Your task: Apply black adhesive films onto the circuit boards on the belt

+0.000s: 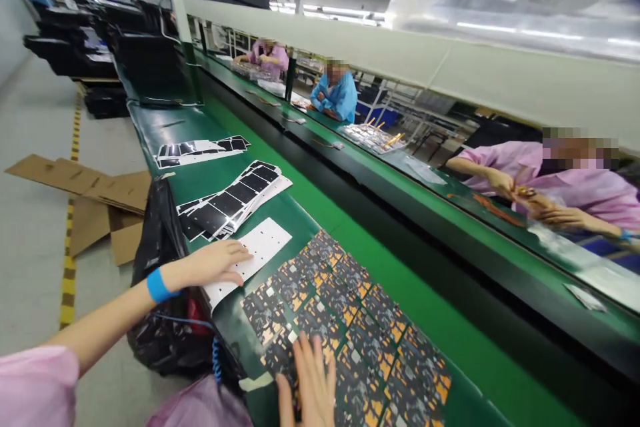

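Left hand point(215, 264), open flat on thin white perforated sheet point(265, 250), grips nothing; right hand point(311, 381), fingers spread, rests on black-and-gold flexible circuit panel point(373, 340), both on green bench point(305, 220). Sheets look light, bendable; best taken by edges.

Bright overhead tube lights point(345, 11), glare on plastic sheeting point(505, 0), curved wide-angle edges.

Stacked sheets point(230, 200) ahead, black bag point(157, 320) left
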The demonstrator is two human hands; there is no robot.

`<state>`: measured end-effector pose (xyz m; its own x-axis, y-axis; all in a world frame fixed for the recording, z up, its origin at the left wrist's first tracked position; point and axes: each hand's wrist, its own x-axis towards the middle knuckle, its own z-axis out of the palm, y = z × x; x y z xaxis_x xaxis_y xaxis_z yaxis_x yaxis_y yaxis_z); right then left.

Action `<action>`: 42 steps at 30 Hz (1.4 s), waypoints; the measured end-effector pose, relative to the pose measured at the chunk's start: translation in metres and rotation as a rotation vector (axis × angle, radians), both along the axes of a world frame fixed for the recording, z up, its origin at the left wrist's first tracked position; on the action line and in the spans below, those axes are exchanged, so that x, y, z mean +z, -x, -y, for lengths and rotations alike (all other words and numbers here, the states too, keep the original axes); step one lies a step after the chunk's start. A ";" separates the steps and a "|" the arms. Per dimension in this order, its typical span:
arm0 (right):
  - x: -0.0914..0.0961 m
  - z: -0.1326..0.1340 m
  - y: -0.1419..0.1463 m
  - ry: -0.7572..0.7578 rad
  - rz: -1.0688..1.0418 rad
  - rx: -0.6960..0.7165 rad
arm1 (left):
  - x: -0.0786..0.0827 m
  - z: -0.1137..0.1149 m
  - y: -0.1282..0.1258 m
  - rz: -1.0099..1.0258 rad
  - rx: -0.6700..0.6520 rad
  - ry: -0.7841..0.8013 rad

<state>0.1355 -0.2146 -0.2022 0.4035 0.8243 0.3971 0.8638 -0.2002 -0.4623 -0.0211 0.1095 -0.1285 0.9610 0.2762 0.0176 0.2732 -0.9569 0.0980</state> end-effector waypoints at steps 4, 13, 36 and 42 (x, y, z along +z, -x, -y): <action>0.025 -0.054 0.043 -0.049 -0.049 0.274 | 0.011 -0.011 0.033 0.048 -0.170 0.115; 0.024 -0.160 0.101 -0.293 -0.034 0.193 | -0.032 -0.010 0.038 0.409 -0.043 0.251; 0.123 -0.060 0.027 -0.221 -0.480 0.266 | 0.091 0.074 0.014 0.165 -0.207 0.722; 0.130 -0.051 0.019 -0.207 -0.427 0.261 | 0.094 0.083 0.000 0.196 -0.195 0.824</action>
<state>0.1169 -0.1638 -0.0719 0.3571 0.8404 0.4077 0.5994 0.1286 -0.7900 -0.0215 0.0264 -0.0343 0.9930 0.1048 0.0551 0.0173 -0.5886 0.8083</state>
